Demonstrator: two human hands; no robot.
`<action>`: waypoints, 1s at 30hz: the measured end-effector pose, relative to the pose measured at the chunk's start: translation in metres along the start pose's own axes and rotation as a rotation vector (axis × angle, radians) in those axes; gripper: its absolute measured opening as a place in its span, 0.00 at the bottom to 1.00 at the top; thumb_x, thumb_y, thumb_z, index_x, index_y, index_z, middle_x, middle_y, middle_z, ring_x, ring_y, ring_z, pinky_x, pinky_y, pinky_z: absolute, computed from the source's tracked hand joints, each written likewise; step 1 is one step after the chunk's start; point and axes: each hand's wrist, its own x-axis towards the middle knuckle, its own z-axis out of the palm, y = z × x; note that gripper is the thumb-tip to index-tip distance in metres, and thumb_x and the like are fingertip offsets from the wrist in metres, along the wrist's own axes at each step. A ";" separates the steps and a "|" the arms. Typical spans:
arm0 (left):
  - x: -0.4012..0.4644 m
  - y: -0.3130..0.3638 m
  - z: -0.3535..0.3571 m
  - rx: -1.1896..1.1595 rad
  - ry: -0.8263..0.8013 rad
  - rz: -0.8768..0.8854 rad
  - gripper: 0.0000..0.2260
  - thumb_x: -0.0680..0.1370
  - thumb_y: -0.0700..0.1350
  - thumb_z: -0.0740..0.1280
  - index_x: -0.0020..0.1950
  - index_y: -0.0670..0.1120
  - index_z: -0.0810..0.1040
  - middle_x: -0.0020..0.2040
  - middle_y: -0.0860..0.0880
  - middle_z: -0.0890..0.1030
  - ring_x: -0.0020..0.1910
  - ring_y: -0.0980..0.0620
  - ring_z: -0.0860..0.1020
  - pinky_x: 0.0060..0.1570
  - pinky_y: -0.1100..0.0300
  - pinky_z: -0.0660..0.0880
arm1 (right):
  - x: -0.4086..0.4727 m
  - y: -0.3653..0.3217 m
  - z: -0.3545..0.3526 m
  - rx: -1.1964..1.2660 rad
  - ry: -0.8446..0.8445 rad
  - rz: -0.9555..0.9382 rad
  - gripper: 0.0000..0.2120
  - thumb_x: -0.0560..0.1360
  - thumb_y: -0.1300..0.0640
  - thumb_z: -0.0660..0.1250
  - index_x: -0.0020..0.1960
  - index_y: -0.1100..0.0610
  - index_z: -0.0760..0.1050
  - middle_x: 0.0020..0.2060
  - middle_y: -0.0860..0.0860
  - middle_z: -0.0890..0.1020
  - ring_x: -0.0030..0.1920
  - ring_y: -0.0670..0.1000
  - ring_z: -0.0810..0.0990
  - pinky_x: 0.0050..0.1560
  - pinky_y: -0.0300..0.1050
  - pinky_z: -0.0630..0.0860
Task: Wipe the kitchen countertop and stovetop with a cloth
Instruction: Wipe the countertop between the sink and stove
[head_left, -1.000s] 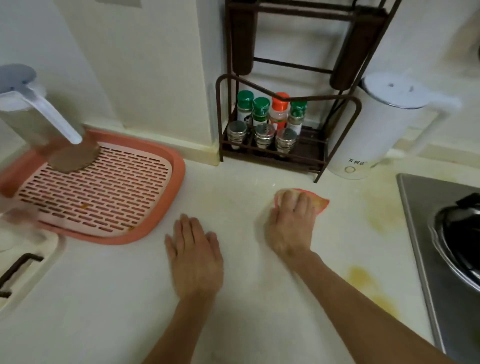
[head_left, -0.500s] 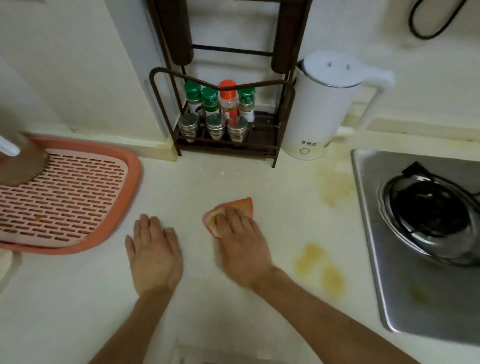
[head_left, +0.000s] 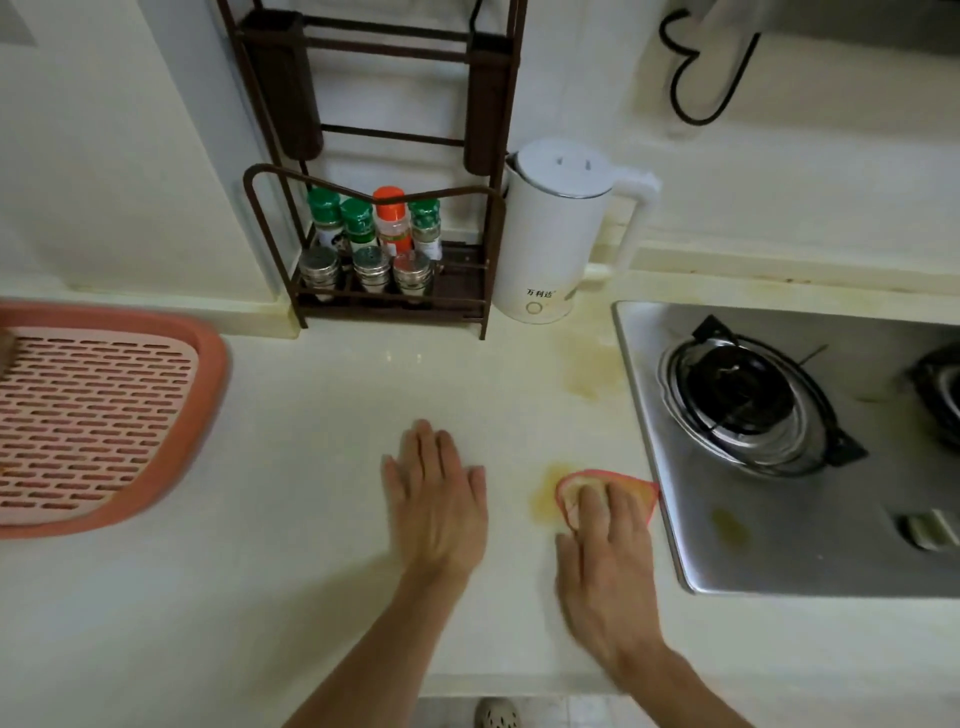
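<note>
Cloth (head_left: 605, 491) has slid right along the counter (head_left: 311, 415) since a second ago, pressed flat under the right hand (head_left: 608, 561)'s straight-fingered grip, now scrubbing a yellow stain (head_left: 545, 499) beside the stovetop (head_left: 779, 467). Left hand (head_left: 441, 499) rests flat, holding nothing.

1 head cam, high, facing down (close) at countertop (head_left: 311, 415)
</note>
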 end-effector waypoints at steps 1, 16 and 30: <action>-0.001 0.003 0.001 0.001 -0.001 -0.001 0.28 0.81 0.55 0.48 0.74 0.39 0.65 0.76 0.38 0.64 0.75 0.40 0.62 0.72 0.38 0.57 | -0.007 -0.005 0.007 -0.011 0.007 0.048 0.19 0.78 0.51 0.55 0.65 0.58 0.70 0.65 0.58 0.70 0.64 0.62 0.69 0.64 0.59 0.68; 0.022 0.004 0.014 0.005 0.044 -0.023 0.25 0.80 0.52 0.50 0.71 0.38 0.69 0.74 0.38 0.69 0.73 0.39 0.65 0.71 0.40 0.61 | 0.066 -0.003 0.025 -0.018 -0.037 -0.153 0.24 0.77 0.57 0.63 0.72 0.58 0.67 0.73 0.61 0.69 0.75 0.63 0.65 0.75 0.57 0.64; 0.072 0.011 0.031 -0.046 0.124 -0.033 0.24 0.80 0.50 0.48 0.72 0.41 0.67 0.76 0.42 0.66 0.75 0.43 0.64 0.74 0.43 0.58 | 0.271 -0.003 0.054 -0.063 0.082 0.004 0.25 0.72 0.57 0.60 0.66 0.67 0.71 0.65 0.67 0.73 0.69 0.70 0.68 0.75 0.63 0.57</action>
